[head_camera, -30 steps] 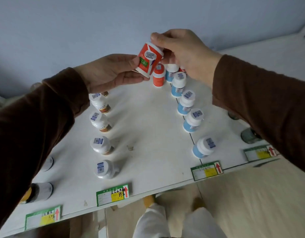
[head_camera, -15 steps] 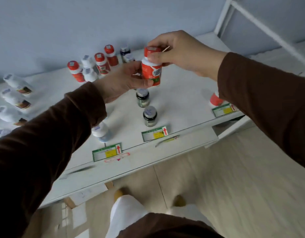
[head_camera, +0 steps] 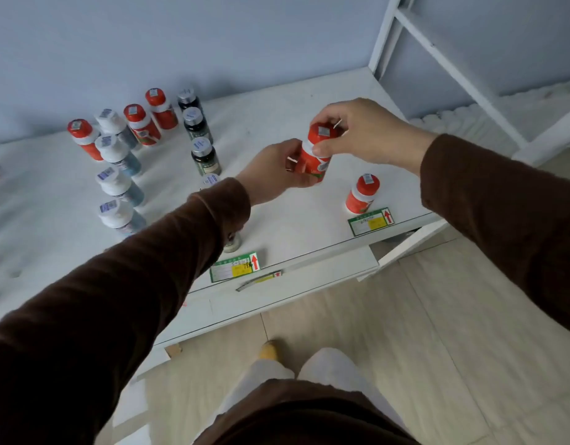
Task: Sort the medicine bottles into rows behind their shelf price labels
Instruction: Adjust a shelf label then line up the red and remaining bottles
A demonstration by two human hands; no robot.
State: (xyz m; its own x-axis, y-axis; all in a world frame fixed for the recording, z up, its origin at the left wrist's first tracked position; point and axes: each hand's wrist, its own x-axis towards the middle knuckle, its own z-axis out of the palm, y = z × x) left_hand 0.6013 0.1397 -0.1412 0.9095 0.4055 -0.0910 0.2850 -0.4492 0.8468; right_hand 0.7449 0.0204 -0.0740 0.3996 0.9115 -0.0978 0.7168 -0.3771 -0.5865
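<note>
While both hands share it, the red bottle hangs above the shelf in the head view, its long axis near upright, cap tipped slightly toward 1 o'clock. The right hand pinches the cap from above; the left hand grips the body from 9 o'clock. Its likely slot (a guess from the colours) lies toward 4 o'clock, behind the lone red bottle that stands just behind the right label. The right hand is nearer that spot.
</note>
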